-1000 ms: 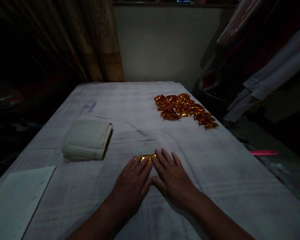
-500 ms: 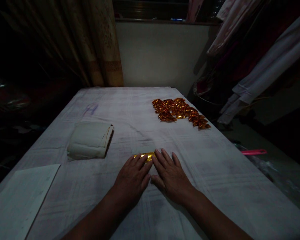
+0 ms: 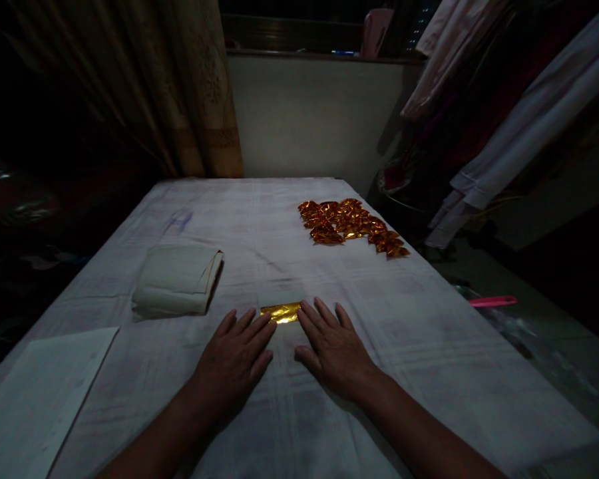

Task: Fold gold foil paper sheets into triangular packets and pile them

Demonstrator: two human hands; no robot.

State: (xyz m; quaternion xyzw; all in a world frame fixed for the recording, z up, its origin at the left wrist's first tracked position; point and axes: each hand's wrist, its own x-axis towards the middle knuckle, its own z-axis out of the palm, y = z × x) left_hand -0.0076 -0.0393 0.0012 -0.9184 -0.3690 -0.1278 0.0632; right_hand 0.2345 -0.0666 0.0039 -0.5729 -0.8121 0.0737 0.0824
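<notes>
A small strip of gold foil paper (image 3: 282, 313) lies flat on the cloth-covered table, with a pale paper edge showing just behind it. My left hand (image 3: 237, 356) rests palm down, fingers stretched out, its index fingertip at the foil's left front corner. At the foil's right end, the fingertips of my right hand (image 3: 332, 346) press lightly on it, the palm down and fingers spread. Neither hand grips anything. Farther back on the right sits a cluster of several folded gold-orange foil pieces (image 3: 349, 223).
A folded bundle of greyish paper (image 3: 174, 279) lies left of the hands. Nearer on the left is a flat white sheet (image 3: 40, 399). The plaid tablecloth (image 3: 429, 359) covers the table. Clothes (image 3: 519, 120) hang at the right, and a pink handle (image 3: 494, 301) shows beyond the edge.
My left hand has slid left, off most of the foil, so more of the gold strip shows. My right hand stays at the right end. The view has shifted slightly.
</notes>
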